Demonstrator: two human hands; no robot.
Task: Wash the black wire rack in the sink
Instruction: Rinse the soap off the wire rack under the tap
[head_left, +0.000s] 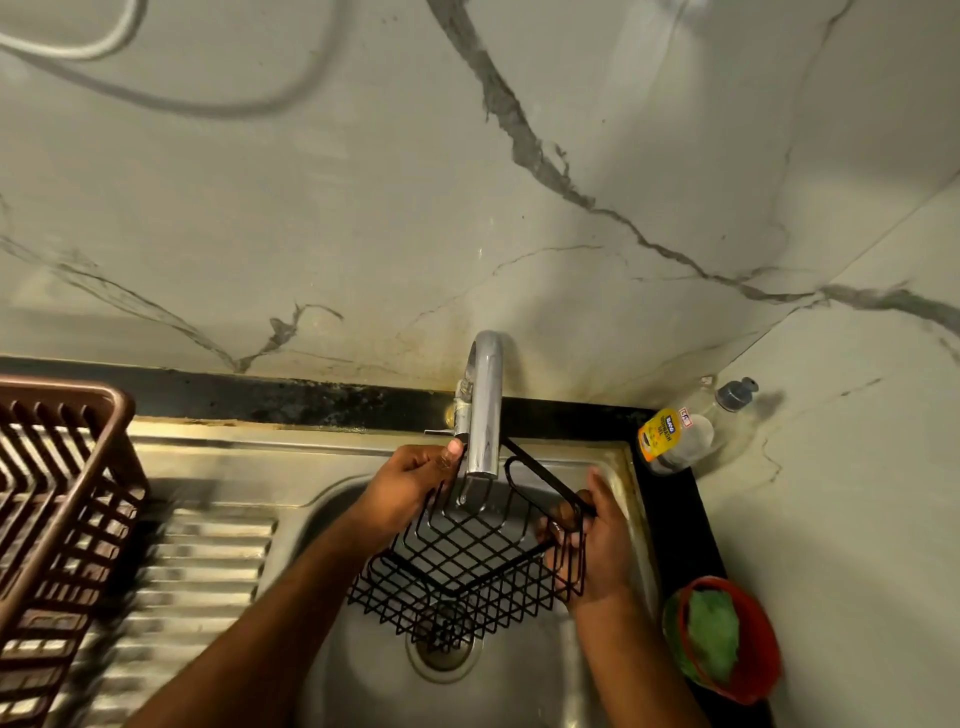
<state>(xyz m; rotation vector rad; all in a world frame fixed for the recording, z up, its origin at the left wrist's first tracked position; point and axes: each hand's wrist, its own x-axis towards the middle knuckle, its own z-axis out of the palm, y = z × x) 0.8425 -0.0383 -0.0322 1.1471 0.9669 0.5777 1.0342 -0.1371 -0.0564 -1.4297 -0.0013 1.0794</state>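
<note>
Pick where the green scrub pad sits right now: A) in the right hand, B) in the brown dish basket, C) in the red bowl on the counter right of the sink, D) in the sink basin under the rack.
C: the green scrub pad lies inside the red bowl on the counter right of the sink, while both hands are on the black wire rack.
</note>
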